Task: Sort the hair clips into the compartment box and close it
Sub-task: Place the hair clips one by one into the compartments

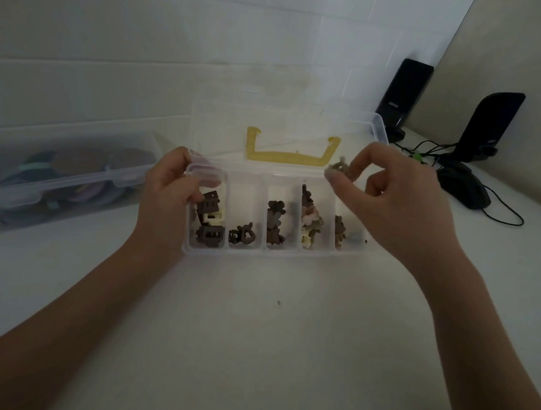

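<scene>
- While the clear compartment box (273, 251) sits at the middle of the frame on the white table (250, 350), its lid (269, 129) is held raised behind it, with a yellow handle (288, 156) seen through the plastic.
- The left hand (172, 193) is curled around the box's left end, the thumb laid over the upper left corner and the fingers reaching into the leftmost compartment.
- A small grey-brown hair clip (339, 168) is pinched between the thumb and forefinger of the right hand (390, 199), just above the box's upper right corner; the remaining fingers are curled loosely.
- Five compartments are seen in a row, and each is occupied by clips: dark brown and cream ones (208, 219) at the left, one dark clip (243, 233) next, brown flower shapes (275, 221) in the middle, mixed pale and brown ones (310, 221) beside them, and a few at the far right.
- A second clear container (53, 172) is set at the left of the frame.
- Two black speakers (403, 95) and a black mouse (464, 185) are placed at the upper right.
</scene>
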